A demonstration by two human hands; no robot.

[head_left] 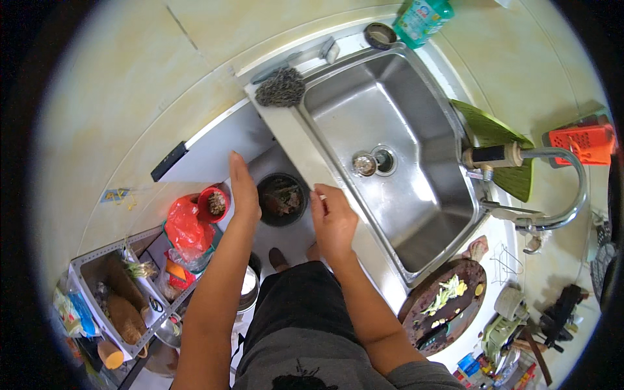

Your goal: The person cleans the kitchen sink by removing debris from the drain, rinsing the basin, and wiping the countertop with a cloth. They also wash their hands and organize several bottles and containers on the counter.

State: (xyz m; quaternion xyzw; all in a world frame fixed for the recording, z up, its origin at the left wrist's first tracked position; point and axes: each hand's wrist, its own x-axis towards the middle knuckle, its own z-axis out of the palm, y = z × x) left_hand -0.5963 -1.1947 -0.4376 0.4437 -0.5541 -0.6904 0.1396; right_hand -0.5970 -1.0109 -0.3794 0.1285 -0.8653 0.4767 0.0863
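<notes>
My left hand [245, 187] is raised with its fingers straight, seen edge-on, beside the white cabinet door [219, 144]; nothing shows in it. My right hand [334, 217] is curled near the counter's front edge, and a small pale bit shows by its fingers; whether it is held cannot be told. Between and below the hands, on the floor, stands a dark round bin [282, 200] with scraps inside. A stainless steel sink [356, 117] lies to the right, its strainer basket [364, 164] lifted out beside the drain [385, 161].
A steel wool scourer [281, 87] sits at the sink's corner. The faucet [580, 195] arches at the right. A round cutting board [414, 312] holds sliced vegetable pieces and a knife [436, 334]. At left stand a red container [225, 202], a red plastic bag [187, 229] and a metal rack [165, 317].
</notes>
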